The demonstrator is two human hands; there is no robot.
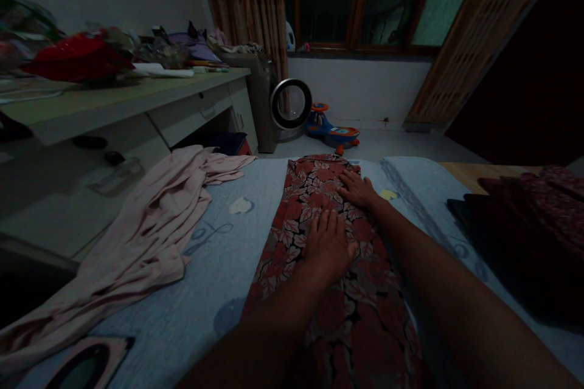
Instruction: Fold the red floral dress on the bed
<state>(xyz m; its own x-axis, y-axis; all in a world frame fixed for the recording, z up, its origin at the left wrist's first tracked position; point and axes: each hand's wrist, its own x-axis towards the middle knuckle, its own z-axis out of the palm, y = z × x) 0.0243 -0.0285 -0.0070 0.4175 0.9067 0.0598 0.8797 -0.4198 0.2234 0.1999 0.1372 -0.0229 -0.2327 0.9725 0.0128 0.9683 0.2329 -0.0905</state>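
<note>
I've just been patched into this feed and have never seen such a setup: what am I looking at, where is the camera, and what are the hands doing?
There is no machine: a person wears one camera on the head, looking down at their own bare hands. The left hand and right hand lie flat, fingers open, on a red floral garment spread lengthwise on a pale blue bedsheet. Neither grips anything. A crumpled pink garment lies to the left, dark folded clothes to the right. Beyond stand a cluttered desk and a toy ride-on car.

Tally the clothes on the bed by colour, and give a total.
Red leaf-print, under left hand and right hand: 1
Pink: 1
Dark pile, pieces uncountable, taken as one: 1
Total: 3
</note>
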